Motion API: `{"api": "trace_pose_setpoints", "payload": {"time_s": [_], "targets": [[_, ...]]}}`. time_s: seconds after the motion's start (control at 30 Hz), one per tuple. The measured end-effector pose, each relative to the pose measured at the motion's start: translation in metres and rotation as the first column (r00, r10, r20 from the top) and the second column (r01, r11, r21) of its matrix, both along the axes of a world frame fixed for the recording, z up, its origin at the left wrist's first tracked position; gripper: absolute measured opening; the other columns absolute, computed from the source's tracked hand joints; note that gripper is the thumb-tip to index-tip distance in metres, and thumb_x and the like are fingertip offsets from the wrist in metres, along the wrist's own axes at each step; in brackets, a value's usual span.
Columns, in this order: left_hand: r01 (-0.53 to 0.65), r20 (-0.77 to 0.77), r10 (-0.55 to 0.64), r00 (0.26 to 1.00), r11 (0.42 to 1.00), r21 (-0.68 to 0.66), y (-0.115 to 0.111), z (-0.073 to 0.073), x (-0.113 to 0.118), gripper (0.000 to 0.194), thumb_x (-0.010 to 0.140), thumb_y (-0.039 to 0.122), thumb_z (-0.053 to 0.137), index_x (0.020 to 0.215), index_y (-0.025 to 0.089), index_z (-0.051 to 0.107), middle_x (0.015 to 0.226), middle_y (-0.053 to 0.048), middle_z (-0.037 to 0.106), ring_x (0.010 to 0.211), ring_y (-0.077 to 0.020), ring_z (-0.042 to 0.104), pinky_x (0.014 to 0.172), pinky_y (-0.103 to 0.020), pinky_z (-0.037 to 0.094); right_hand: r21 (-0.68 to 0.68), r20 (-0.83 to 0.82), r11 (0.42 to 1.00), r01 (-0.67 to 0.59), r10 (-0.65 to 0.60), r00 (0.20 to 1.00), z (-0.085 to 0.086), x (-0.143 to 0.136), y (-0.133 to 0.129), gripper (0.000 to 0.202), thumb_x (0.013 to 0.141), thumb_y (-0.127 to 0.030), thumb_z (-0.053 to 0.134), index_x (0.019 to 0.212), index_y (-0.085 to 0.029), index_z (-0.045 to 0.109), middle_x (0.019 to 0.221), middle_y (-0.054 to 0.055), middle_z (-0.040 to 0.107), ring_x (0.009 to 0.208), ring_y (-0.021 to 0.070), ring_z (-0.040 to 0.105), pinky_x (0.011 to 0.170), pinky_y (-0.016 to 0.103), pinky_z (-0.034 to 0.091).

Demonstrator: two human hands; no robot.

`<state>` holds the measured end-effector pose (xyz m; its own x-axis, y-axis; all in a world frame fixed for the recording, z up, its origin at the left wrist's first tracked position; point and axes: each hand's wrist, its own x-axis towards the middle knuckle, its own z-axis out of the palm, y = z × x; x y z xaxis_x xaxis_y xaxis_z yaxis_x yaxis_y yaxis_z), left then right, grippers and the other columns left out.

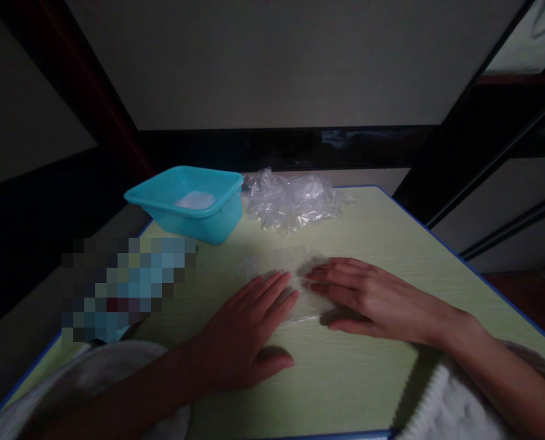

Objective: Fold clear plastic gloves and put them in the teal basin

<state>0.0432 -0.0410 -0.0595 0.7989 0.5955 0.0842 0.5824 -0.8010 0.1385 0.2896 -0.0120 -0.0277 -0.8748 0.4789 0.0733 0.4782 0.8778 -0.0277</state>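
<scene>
A clear plastic bag (272,261) lies flat on the pale table, mid-front. My left hand (254,327) rests on its left part, palm down, fingers stretched out and thumb apart. Over the right part of the bag is my right hand (357,296), also palm down, its fingers extended and slightly blurred. Neither hand grips anything. Part of the bag is hidden under the fingers, and I cannot tell whether it has anything inside.
A turquoise plastic basin (221,215) with something whitish in it stands at the table's back left. Beside it sits a heap of crumpled clear plastic bags (295,198). A pixelated item (139,281) lies at the left edge. The table (327,391) has a blue rim.
</scene>
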Motion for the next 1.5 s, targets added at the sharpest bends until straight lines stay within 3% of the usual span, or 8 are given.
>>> {"api": "trace_pose_setpoints", "payload": {"time_s": [0.1, 0.23, 0.53, 1.0, 1.33, 1.5], "targets": [[-0.043, 0.073, 0.037, 0.997, 0.996, 0.082, 0.000, -0.003, -0.001, 0.056, 0.079, 0.033, 0.055, 0.127, 0.007, 0.043, 0.134, -0.020, 0.046, 0.123, -0.0298, 0.043, 0.100, -0.046, 0.038, 0.016, -0.018, 0.999, -0.051, 0.051, 0.999, 0.001, -0.002, -0.003, 0.027, 0.089, -0.027, 0.046, 0.104, -0.012, 0.062, 0.096, 0.010, 0.066, 0.091, 0.0218, 0.059, 0.086, 0.040, 0.045], [-0.097, 0.152, 0.076, 0.985, 0.986, 0.135, 0.000, -0.004, -0.001, 0.046, 0.078, 0.029, 0.052, 0.120, 0.010, 0.048, 0.121, -0.016, 0.058, 0.110, -0.0280, 0.054, 0.094, -0.043, 0.044, 0.027, -0.005, 0.998, -0.057, 0.057, 0.998, -0.003, -0.004, -0.004, 0.022, 0.088, -0.021, 0.044, 0.095, -0.013, 0.064, 0.088, 0.008, 0.065, 0.082, 0.0207, 0.057, 0.080, 0.038, 0.045], [-0.128, 0.167, 0.105, 0.980, 0.982, 0.138, 0.000, -0.004, 0.001, 0.047, 0.075, 0.028, 0.055, 0.117, 0.009, 0.049, 0.118, -0.016, 0.059, 0.107, -0.0280, 0.055, 0.091, -0.042, 0.046, 0.084, 0.040, 0.994, -0.071, 0.068, 0.997, -0.007, -0.006, -0.003, 0.020, 0.085, -0.014, 0.042, 0.090, -0.013, 0.061, 0.087, 0.008, 0.061, 0.079, 0.0207, 0.053, 0.074, 0.037, 0.046], [-0.155, 0.190, 0.128, 0.973, 0.979, 0.136, 0.001, -0.004, 0.003, 0.044, 0.074, 0.026, 0.055, 0.115, 0.011, 0.051, 0.115, -0.014, 0.060, 0.105, -0.0270, 0.056, 0.091, -0.041, 0.047, 0.261, -0.059, 0.957, -0.128, 0.148, 0.987, -0.012, -0.003, 0.004, 0.029, 0.091, -0.012, 0.037, 0.073, -0.014, 0.061, 0.075, 0.006, 0.062, 0.070, 0.0177, 0.054, 0.068, 0.032, 0.045], [-0.148, 0.175, 0.119, 0.977, 0.975, 0.167, 0.002, -0.002, 0.003, 0.036, 0.078, 0.014, 0.045, 0.112, 0.010, 0.054, 0.113, -0.013, 0.063, 0.102, -0.0236, 0.058, 0.090, -0.038, 0.048, 0.230, -0.225, 0.971, -0.061, 0.114, 0.968, -0.008, 0.004, 0.006, 0.030, 0.094, -0.018, 0.031, 0.090, -0.012, 0.060, 0.082, 0.009, 0.067, 0.079, 0.0171, 0.062, 0.070, 0.032, 0.051], [-0.141, 0.234, 0.085, 0.968, 0.962, 0.233, 0.007, -0.001, -0.001, 0.031, 0.077, 0.008, 0.041, 0.102, 0.011, 0.060, 0.103, -0.011, 0.068, 0.091, -0.0211, 0.064, 0.083, -0.036, 0.052, 0.111, -0.311, 0.993, -0.028, 0.061, 0.948, -0.005, 0.008, 0.006, 0.026, 0.094, -0.019, 0.035, 0.093, -0.011, 0.060, 0.084, 0.010, 0.068, 0.080, 0.0169, 0.064, 0.071, 0.030, 0.052]]}}
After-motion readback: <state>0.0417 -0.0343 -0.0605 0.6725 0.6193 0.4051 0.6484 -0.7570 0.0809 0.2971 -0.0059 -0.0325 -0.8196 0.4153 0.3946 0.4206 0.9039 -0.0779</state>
